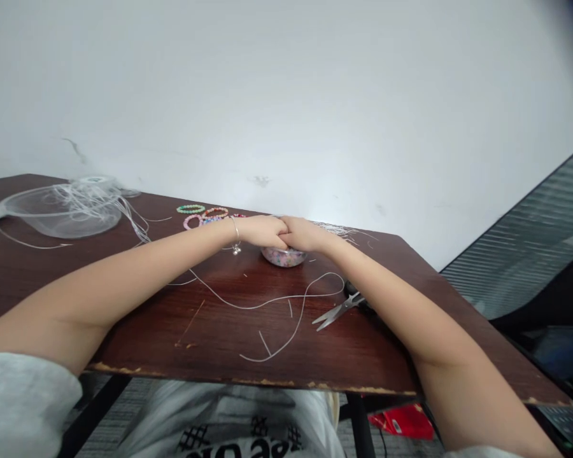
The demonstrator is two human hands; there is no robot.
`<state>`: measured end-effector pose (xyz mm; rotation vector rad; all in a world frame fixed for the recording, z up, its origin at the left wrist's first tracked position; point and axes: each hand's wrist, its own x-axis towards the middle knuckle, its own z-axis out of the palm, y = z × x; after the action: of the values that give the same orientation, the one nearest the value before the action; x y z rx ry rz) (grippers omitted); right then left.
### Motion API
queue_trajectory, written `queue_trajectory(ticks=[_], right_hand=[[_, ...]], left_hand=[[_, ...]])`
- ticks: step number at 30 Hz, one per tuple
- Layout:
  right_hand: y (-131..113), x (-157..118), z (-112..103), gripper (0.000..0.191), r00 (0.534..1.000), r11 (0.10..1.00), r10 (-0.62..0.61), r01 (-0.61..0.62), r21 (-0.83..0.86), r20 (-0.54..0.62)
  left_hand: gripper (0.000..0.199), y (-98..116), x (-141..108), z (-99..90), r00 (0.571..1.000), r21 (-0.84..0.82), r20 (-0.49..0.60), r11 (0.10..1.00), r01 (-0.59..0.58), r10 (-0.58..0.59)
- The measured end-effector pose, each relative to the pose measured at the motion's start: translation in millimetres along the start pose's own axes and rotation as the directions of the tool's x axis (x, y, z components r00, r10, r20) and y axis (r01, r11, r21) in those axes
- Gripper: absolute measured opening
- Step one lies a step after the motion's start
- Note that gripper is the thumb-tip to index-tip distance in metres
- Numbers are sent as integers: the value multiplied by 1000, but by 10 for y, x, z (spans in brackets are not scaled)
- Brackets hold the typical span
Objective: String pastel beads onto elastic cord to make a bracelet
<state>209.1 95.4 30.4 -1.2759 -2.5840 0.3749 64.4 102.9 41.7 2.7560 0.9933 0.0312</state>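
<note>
Left hand [261, 231] and right hand [306, 234] pressed together just above a glass bowl of mixed beads [284, 257], knuckles meeting, fingers curled inward and clenched against each other. Anything pinched between the fingertips: hidden from this view, so impossible to tell. On the left wrist, just left of the bowl, a thin silver bangle [236, 235] with a small charm.

Beneath and around the bowl, a dark reddish-brown wooden tabletop [219, 337] with a chipped front edge. In front of the bowl, a long loose white cord [272, 303] in open loops, with a few short clipped cord ends [262, 343] close by. Front right of the bowl, steel scissors [339, 310], their dark handles just beside the right forearm. Behind and left of the bowl, a small group of beaded bracelets [203, 214] lying flat. Well left of the bowl, a tangle of clear thread [95, 207] over a transparent plastic sheet [60, 215], with a spool [93, 182] behind it. Directly behind the bowl, a plain white wall [286, 95].
</note>
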Motion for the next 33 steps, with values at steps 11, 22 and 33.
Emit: queue_trajectory(ticks=[11, 22, 33], right_hand=[[50, -13, 72, 38, 987, 989, 95, -109, -103, -131], [12, -29, 48, 31, 986, 973, 87, -114, -199, -140], [47, 10, 57, 28, 994, 975, 48, -69, -212, -100]], left_hand=[[17, -52, 75, 76, 996, -7, -67, 999, -50, 50], [23, -35, 41, 56, 998, 16, -68, 1000, 4, -3], [23, -34, 30, 63, 999, 49, -52, 999, -6, 9]])
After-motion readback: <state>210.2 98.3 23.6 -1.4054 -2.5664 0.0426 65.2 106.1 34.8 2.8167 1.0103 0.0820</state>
